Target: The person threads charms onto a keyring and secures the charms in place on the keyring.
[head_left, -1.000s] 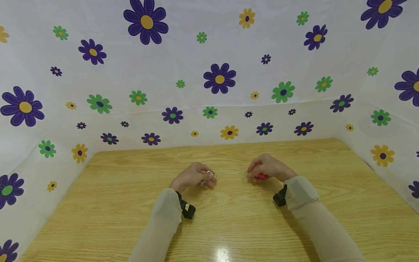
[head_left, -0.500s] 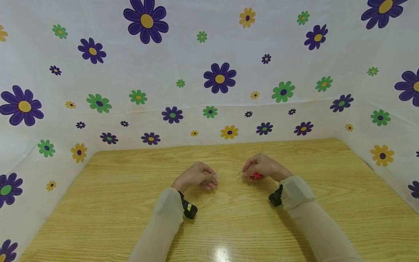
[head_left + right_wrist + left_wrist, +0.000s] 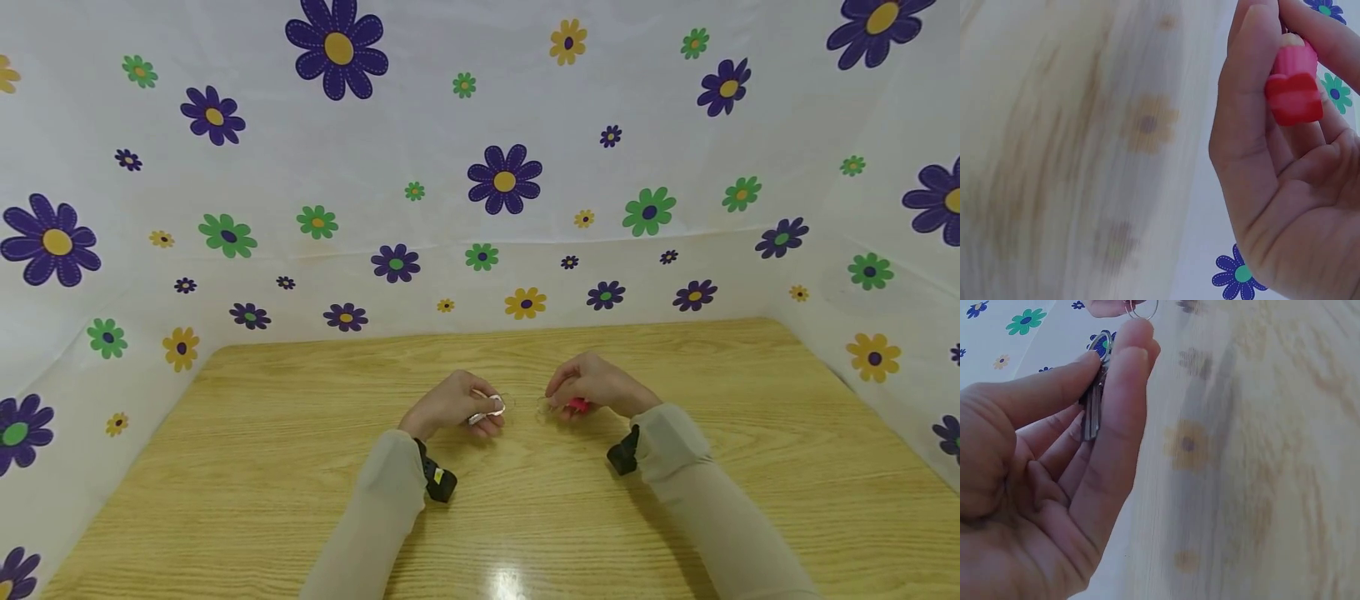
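In the head view my left hand is above the middle of the table, pinching a metal key between thumb and fingers. A thin wire ring stands at the key's top, past the thumb tip. To the right, my right hand pinches a keychain. Its pink and red charm hangs inside the palm, below the thumb and fingertips. The keychain's metal ring sticks out toward the left hand. A small gap separates the two hands. Fingers hide part of the key and of the charm's top.
Under both hands lies a wood-grain table. A white cloth with printed flowers stands around its back and sides. Each wrist carries a black camera, one left and one right.
Both hands have drawn closer together: the right hand has moved left with the keychain, the left hand slightly right with the key. Both grips persist.
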`<state>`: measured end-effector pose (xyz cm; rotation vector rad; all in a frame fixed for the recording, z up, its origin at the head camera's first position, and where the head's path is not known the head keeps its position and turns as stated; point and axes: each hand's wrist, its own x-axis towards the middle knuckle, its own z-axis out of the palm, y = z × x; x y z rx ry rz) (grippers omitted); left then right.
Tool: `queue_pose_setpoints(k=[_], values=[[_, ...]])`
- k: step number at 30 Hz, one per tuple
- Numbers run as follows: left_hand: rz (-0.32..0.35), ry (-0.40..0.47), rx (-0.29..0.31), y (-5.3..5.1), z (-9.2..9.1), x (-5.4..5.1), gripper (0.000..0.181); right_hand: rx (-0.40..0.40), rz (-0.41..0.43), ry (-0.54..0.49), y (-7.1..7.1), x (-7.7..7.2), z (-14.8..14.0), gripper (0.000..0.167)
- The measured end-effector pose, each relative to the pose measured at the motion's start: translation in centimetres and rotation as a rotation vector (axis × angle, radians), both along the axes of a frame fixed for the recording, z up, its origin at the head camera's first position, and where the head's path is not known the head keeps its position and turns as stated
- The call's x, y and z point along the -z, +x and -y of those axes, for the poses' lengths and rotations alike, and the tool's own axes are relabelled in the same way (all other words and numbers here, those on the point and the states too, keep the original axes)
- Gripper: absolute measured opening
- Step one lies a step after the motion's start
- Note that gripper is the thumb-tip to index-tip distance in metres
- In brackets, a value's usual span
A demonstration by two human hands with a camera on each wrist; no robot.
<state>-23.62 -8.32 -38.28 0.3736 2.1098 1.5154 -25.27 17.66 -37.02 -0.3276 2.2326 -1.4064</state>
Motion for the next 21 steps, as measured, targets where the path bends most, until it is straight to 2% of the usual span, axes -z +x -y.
queue_pose_setpoints(k=[12,21], values=[[-0.002,-0.029,0.03,0.0,-0.5,0.0,0.015,-0.015,-0.002,-0.006,0.0,0.0,0.8,0.013],[-0.023,-0.046,0.04,0.0,-0.7,0.0,0.019,-0.044,-0.004,-0.009,0.1,-0.2,1.4,0.012]])
